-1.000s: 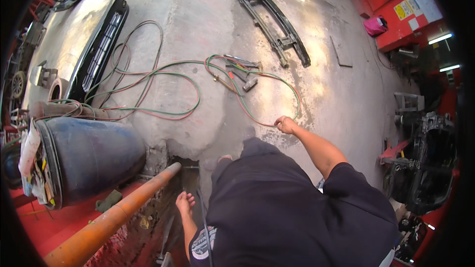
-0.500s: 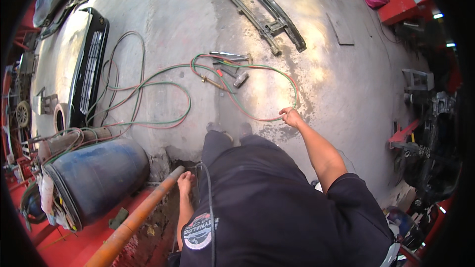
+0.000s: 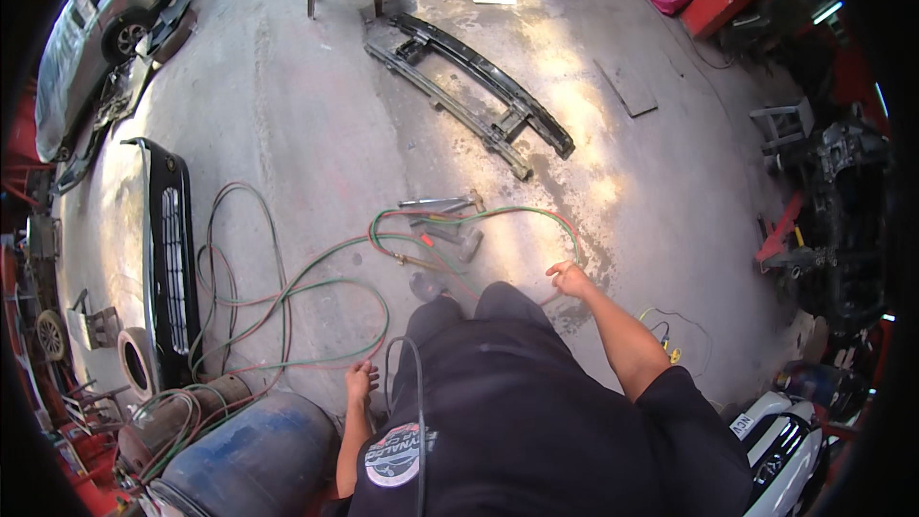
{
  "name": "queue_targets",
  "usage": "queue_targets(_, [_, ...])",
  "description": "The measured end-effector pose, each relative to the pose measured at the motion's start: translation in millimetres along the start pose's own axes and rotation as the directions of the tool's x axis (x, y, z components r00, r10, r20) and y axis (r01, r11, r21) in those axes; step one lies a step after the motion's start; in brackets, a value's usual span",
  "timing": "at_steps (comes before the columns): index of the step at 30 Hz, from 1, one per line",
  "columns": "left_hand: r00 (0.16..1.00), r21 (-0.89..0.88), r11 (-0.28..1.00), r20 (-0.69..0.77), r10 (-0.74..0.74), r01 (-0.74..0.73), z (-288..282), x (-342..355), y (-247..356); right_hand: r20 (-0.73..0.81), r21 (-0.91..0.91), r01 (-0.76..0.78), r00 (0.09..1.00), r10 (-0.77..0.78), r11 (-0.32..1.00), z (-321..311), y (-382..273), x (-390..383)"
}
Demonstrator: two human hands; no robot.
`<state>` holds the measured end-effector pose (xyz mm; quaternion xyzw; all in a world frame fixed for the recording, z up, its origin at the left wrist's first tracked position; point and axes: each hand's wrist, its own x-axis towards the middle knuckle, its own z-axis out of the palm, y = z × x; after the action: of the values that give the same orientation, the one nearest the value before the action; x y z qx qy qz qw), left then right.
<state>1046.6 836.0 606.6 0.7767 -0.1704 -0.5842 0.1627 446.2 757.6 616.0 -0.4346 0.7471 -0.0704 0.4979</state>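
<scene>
Head view, looking down over person's dark shirt onto a grey concrete workshop floor (image 3: 316,124). Right hand (image 3: 571,280) is out to the side w/ fingers loosely curled, right at the loop of thin green-and-red twin hose (image 3: 536,214); looks like it grips the hose, but too small to be sure. Left hand (image 3: 361,381) hangs low, fingers part open, holding nothing visible, near the green hose coils and just above the big blue gas cylinder (image 3: 251,464) lying on its side. Hose runs from coils at left across floor to a metal cutting torch (image 3: 442,203) lying just ahead of the person's knees. Further off: long black car bumper beam (image 3: 483,96), black front grille panel (image 3: 172,258) at left.
</scene>
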Motion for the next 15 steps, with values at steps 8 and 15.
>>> queue_targets(8, [0.978,0.093,0.974,-0.010,0.206,-0.204,-31.4,119.4,225.5,-0.112,0.262,-0.003,0.993,0.033,0.965,-36.4,-106.3,54.4])
queue_targets(15, [0.959,0.159,0.954,0.167,0.230,-0.256,37.2,176.6,347.1,0.006,0.215,-0.264,0.963,0.269,0.940,-28.0,-97.3,149.4])
